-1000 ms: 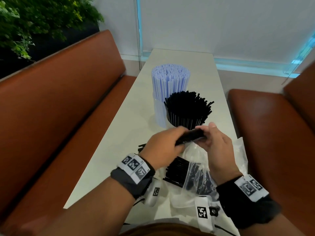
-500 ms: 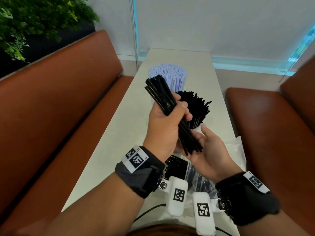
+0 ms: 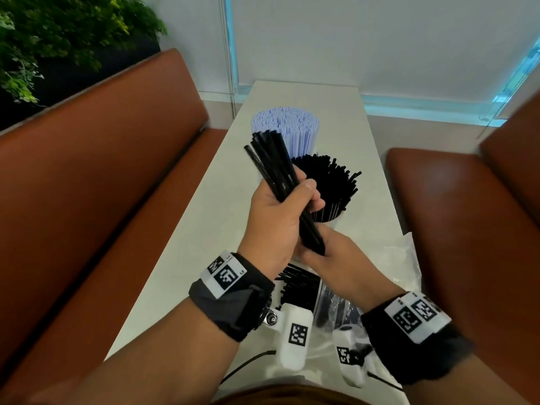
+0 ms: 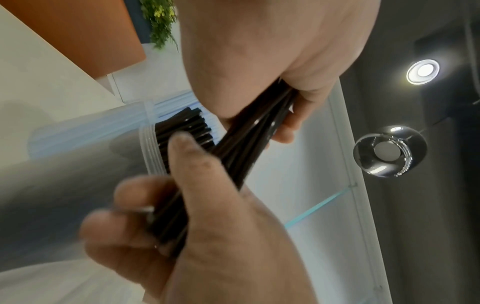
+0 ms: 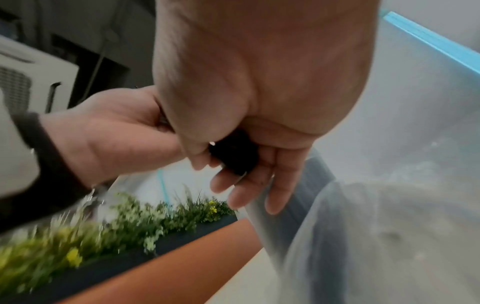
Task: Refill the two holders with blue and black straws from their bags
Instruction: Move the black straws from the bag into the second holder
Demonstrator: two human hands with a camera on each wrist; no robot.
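Note:
My left hand [image 3: 292, 197] grips a bundle of black straws [image 3: 271, 159] round its middle, tilted up and to the left above the table. My right hand [image 3: 327, 255] cups the bundle's lower end, with thumb and fingers [image 5: 246, 185] curled round it. Behind the bundle stand the clear holder packed with blue straws [image 3: 292, 124] and, nearer, the holder of black straws [image 3: 330, 182]. A clear bag with more black straws [image 3: 301, 290] lies on the table under my wrists. The left wrist view shows both hands on the bundle [image 4: 246, 148].
The narrow white table [image 3: 306, 92] runs away from me between two brown benches [image 3: 102, 185], [image 3: 467, 214]. A crumpled clear plastic bag [image 3: 406, 258] lies at the table's right edge. Plants [image 3: 58, 39] stand behind the left bench.
The bundle came out of the bag and rose in front of the holders in my left hand. My right hand, open under it half a second ago, now curls round its lower end.

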